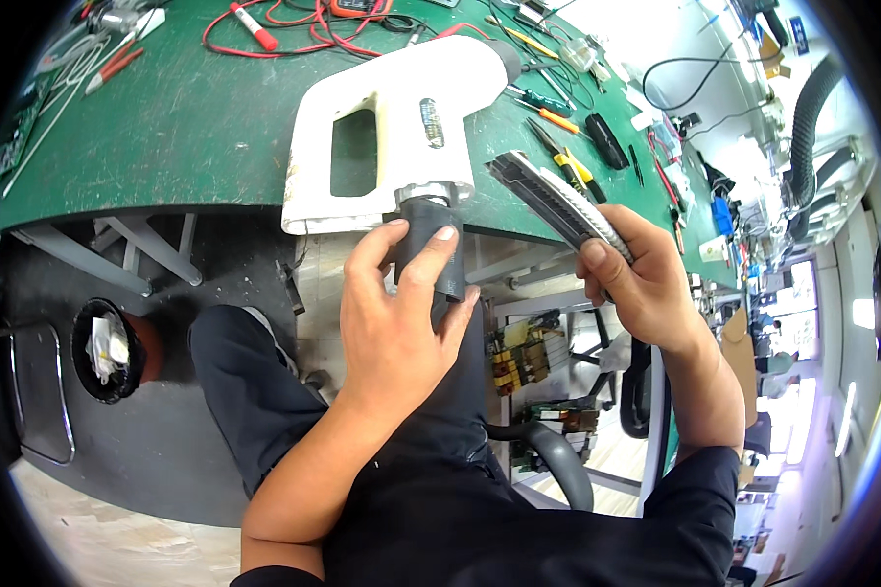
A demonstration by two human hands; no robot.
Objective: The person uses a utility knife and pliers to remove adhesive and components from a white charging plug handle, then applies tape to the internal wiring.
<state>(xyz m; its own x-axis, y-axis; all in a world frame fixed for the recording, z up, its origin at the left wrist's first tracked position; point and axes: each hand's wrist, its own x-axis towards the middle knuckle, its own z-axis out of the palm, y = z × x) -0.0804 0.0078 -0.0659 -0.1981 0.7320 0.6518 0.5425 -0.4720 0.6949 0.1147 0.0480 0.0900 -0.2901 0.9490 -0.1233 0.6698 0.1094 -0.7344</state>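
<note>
Tube (421,227) is sticking out from a white tool (406,88) on the green desk (206,127); the left hand (394,328) is pinching it, and the right hand (646,279) is gripping a cutter (555,205)

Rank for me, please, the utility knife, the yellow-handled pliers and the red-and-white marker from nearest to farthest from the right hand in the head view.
1. Utility knife: held in the right hand.
2. Yellow-handled pliers: on the green table, just beyond the hand.
3. Red-and-white marker: well to the left, farther back on the table.
</note>
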